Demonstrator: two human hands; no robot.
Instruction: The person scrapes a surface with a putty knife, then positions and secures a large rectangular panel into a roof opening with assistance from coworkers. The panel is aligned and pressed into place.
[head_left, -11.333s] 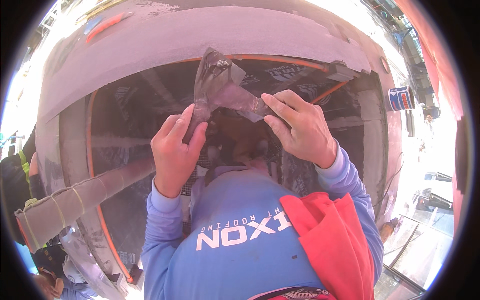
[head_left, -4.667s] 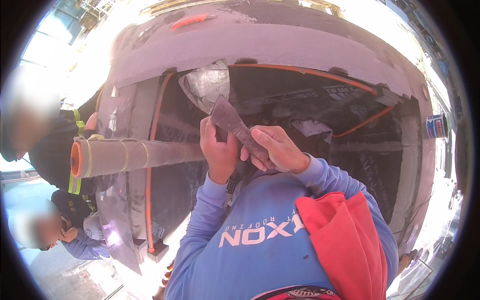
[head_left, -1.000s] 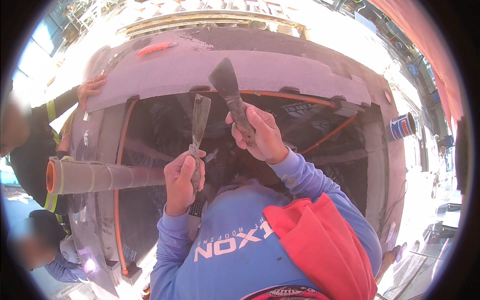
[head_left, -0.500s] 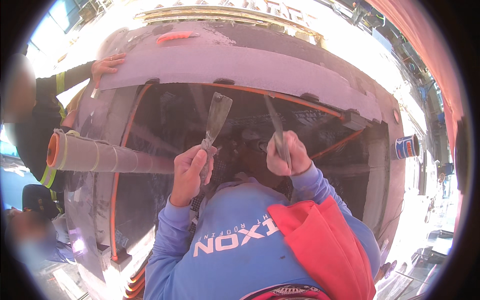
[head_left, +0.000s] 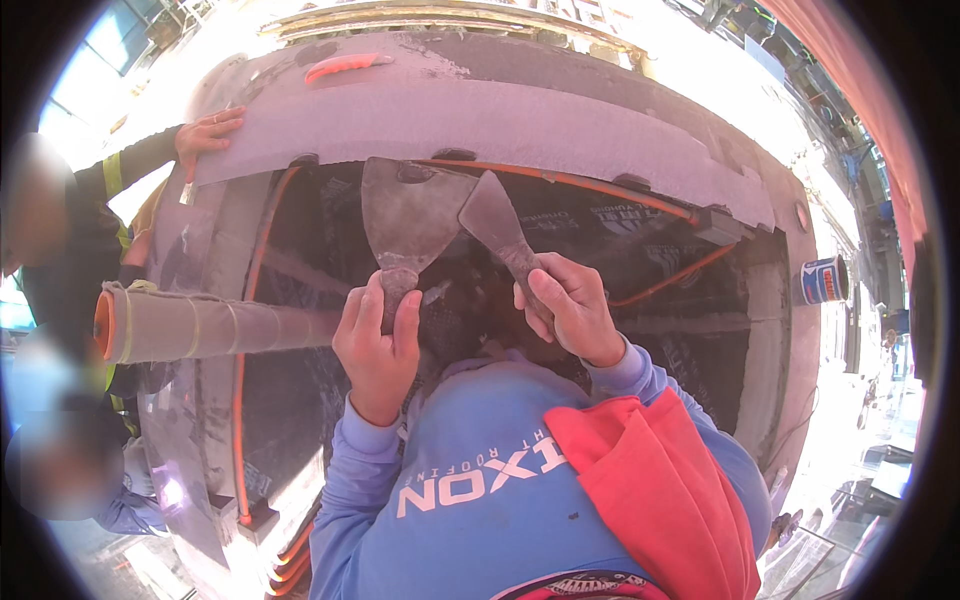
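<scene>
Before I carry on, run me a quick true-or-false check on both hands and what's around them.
1. The left hand holds the wider putty knife. True.
2. The right hand holds nothing. False: the right hand holds the narrower putty knife.
3. A co-worker's hand is at the picture's left. True.
4. The red cloth lies on the left side of the blue shirt. False: the red cloth lies on the blue shirt's right side.
5. The orange handle is beyond both putty knives. True.

Harsh daylight | background [head_left: 845,355] blown out, 3 o'clock | opening [head_left: 690,345] dim, dial centre | panel [head_left: 172,493] glaring, 8 o'clock | heads [head_left: 35,205] blurred, 8–9 o'clock | fisheye-bent edges
</scene>
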